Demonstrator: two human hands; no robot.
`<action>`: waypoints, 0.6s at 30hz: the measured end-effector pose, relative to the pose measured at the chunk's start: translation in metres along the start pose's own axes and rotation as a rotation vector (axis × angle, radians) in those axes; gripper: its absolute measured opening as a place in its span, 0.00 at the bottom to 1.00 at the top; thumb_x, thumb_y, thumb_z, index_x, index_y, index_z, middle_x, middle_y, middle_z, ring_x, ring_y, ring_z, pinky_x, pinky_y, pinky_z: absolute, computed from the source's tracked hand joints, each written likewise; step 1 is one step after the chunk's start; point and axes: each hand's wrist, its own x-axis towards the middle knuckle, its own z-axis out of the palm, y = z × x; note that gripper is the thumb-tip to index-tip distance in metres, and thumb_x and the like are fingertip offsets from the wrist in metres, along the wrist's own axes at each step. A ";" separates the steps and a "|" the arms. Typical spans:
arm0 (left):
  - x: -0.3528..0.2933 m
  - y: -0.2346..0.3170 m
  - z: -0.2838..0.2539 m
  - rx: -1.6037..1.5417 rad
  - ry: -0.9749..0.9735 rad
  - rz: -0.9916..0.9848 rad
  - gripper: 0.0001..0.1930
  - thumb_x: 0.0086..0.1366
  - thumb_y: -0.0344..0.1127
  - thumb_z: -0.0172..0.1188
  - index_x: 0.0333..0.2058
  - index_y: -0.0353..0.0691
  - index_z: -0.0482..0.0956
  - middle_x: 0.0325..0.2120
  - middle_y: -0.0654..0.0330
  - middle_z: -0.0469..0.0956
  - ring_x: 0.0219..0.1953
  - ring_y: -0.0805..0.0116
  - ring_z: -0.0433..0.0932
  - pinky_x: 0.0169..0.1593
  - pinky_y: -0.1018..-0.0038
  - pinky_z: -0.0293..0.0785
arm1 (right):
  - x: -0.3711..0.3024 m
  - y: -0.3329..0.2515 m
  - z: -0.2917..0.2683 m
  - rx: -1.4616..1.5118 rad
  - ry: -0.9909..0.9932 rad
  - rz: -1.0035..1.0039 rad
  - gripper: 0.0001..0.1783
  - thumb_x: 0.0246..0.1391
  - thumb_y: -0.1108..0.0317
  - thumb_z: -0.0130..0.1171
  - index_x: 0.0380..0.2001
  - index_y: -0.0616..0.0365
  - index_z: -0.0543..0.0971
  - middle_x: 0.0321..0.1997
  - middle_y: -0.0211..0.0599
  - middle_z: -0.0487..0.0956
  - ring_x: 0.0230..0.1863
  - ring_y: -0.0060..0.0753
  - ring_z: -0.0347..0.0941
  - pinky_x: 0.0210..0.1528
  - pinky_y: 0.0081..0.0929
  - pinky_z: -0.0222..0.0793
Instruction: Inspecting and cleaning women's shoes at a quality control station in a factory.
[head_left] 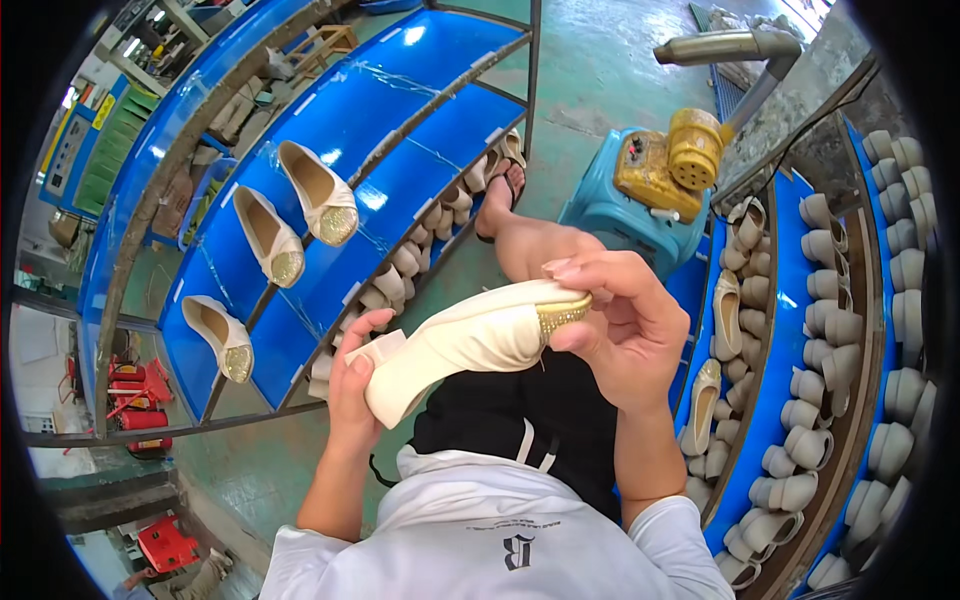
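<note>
A cream flat shoe with gathered fabric on its side and a glittery gold toe is held sideways in front of my body. My left hand grips its heel end, the fingers partly hidden behind it. At the other end, my right hand pinches the toe between thumb and fingers. Three similar cream shoes with gold toes, one of them a shoe at the upper right of the group, stand on the blue-covered rack to the left.
A light-blue machine with a yellow motor and metal pipe stands ahead on the green floor. On the right, blue shelves carry many grey shoe forms and a few cream shoes. Red fire extinguishers stand at far left.
</note>
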 end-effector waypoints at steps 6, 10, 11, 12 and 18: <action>-0.014 -0.014 -0.001 -0.054 -0.078 -0.096 0.41 0.66 0.61 0.62 0.67 0.34 0.66 0.43 0.56 0.83 0.45 0.69 0.84 0.50 0.73 0.79 | -0.019 -0.016 0.004 -0.231 0.065 -0.149 0.22 0.48 0.66 0.82 0.43 0.67 0.85 0.45 0.45 0.86 0.46 0.37 0.85 0.47 0.29 0.80; -0.016 -0.014 -0.001 -0.062 -0.096 -0.122 0.41 0.67 0.60 0.61 0.67 0.34 0.65 0.42 0.57 0.83 0.45 0.69 0.84 0.50 0.74 0.79 | -0.016 -0.021 0.007 -0.313 0.122 -0.231 0.19 0.45 0.74 0.82 0.41 0.65 0.87 0.40 0.42 0.88 0.38 0.36 0.87 0.42 0.27 0.83; -0.015 -0.013 -0.002 -0.069 -0.097 -0.122 0.41 0.67 0.60 0.61 0.68 0.34 0.65 0.42 0.57 0.84 0.45 0.69 0.84 0.50 0.74 0.79 | -0.015 -0.022 0.008 -0.305 0.113 -0.253 0.19 0.45 0.74 0.82 0.41 0.65 0.87 0.40 0.42 0.88 0.38 0.36 0.87 0.42 0.27 0.83; -0.015 -0.013 -0.003 -0.069 -0.094 -0.123 0.41 0.67 0.60 0.61 0.68 0.34 0.65 0.42 0.57 0.84 0.45 0.69 0.84 0.50 0.74 0.79 | -0.014 -0.024 0.008 -0.210 0.109 -0.119 0.19 0.45 0.73 0.82 0.42 0.64 0.87 0.40 0.42 0.88 0.39 0.36 0.87 0.42 0.27 0.83; -0.011 -0.008 -0.009 -0.061 -0.074 -0.129 0.40 0.68 0.58 0.60 0.68 0.34 0.64 0.40 0.58 0.83 0.42 0.71 0.84 0.47 0.75 0.80 | -0.009 -0.031 0.003 -0.221 -0.081 0.009 0.21 0.47 0.67 0.82 0.42 0.68 0.86 0.41 0.44 0.87 0.44 0.39 0.85 0.45 0.27 0.79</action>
